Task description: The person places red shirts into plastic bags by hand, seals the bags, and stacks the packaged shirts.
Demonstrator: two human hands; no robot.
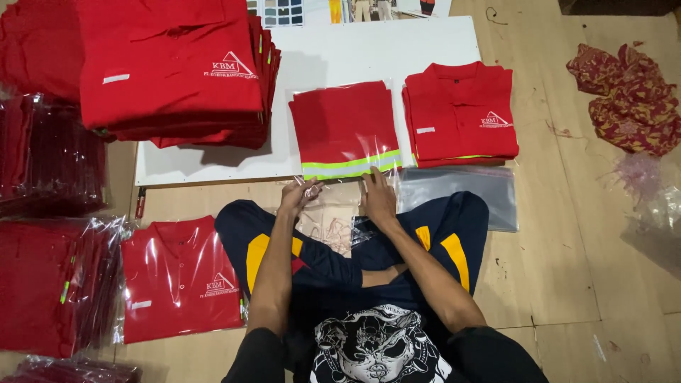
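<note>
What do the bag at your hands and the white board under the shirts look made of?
The bag looks like thin clear plastic film: see-through, glossy, wrinkled, with the red folded shirt showing through it. The white board looks rigid, flat and matte; whether card, foam or laminate, I cannot tell.

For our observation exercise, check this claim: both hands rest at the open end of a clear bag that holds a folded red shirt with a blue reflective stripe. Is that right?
Not quite. The head view shows the stripe on the folded red shirt is yellow-green, not blue. The rest stands: the left hand and right hand rest at the open end of the clear bag.
</note>
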